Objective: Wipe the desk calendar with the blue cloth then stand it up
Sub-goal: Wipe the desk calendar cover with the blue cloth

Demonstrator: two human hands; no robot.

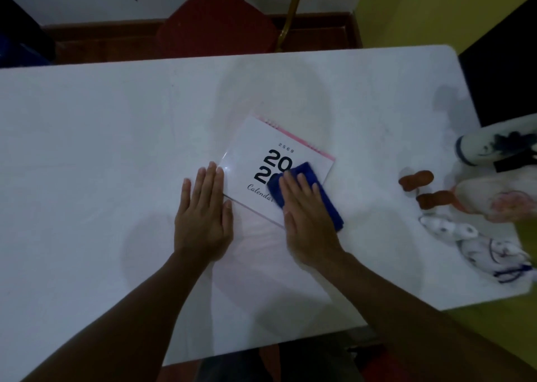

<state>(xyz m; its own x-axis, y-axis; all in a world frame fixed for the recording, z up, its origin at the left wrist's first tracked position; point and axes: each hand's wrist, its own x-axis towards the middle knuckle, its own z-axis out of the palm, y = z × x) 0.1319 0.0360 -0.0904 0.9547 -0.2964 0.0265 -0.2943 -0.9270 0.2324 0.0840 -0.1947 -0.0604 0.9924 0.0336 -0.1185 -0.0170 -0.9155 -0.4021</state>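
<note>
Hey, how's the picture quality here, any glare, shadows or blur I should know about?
Head view: dim and bluish overall; a small glare spot on the desk calendar cover's left corner; soft shadows of the arms on the white table; wide-angle bending at the table edges; the ceramic pieces at right are blurry, while the blue cloth reads clearly.

The calendar (pixel 261 160) lying flat shows small digits "2569" at the top of its cover, then big bold "20" over a second "2" whose next digit is hidden under the cloth (pixel 302 195). Below runs script "Calendar", its end covered.
</note>
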